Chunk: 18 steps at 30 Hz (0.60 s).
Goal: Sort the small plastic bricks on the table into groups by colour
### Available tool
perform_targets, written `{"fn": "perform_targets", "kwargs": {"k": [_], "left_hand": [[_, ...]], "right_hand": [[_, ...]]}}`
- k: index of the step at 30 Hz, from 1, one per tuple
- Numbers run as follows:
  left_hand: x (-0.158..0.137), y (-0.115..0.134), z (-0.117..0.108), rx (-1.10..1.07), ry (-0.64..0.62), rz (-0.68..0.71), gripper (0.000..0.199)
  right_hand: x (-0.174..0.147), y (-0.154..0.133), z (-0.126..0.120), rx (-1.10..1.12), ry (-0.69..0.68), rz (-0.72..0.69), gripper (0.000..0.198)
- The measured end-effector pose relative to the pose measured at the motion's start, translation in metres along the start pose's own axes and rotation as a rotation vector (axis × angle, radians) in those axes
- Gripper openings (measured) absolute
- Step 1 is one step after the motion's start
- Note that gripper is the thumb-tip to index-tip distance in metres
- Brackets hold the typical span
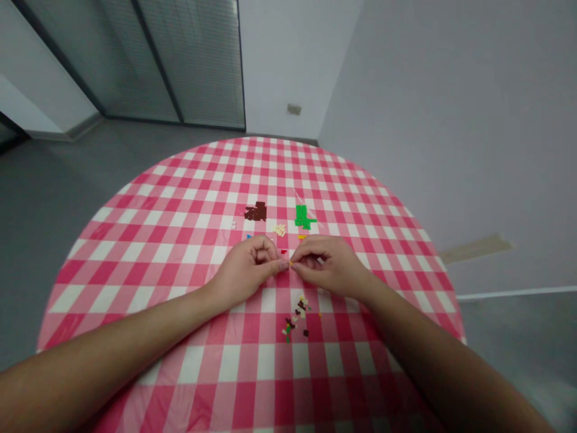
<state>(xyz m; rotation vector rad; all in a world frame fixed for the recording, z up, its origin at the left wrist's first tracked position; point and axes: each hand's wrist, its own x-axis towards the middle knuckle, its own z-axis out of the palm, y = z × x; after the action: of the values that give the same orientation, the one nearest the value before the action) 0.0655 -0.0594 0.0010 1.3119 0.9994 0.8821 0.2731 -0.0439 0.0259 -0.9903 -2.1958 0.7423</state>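
Note:
Fingertip to fingertip, my left hand [243,272] and my right hand [336,264] meet above the middle of the table. A tiny yellow brick [291,263] shows at the pinch of my right hand. My left thumb and forefinger are pressed together right beside it; whatever they grip is hidden. Just beyond the fingers lie a small red brick [283,252], yellow bricks [302,237] and a blue piece [249,237], partly covered by my left hand. Nearer to me is a loose scatter of mixed small bricks [301,310] in brown, cream, green and yellow.
Farther back are a dark brown brick pile [256,211], a green brick group [302,216], cream bricks [279,230] and a few white pieces [233,225]. A red-and-white checked cloth [216,373] covers the round table. Walls and a glass partition [198,60] stand behind.

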Motion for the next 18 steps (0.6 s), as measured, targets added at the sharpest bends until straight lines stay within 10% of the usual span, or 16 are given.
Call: {"fn": "perform_targets", "kwargs": {"k": [8,18], "left_hand": [[-0.003,0.001,-0.001,0.087,-0.048,-0.007,0.026],[-0.004,0.000,-0.001,0.177,-0.070,-0.014,0.027]], "right_hand": [[0.009,0.034,-0.026,-0.495,-0.063,0.404,0.016],[0.008,0.038,-0.025,-0.447,-0.082,0.375,0.020]]}}
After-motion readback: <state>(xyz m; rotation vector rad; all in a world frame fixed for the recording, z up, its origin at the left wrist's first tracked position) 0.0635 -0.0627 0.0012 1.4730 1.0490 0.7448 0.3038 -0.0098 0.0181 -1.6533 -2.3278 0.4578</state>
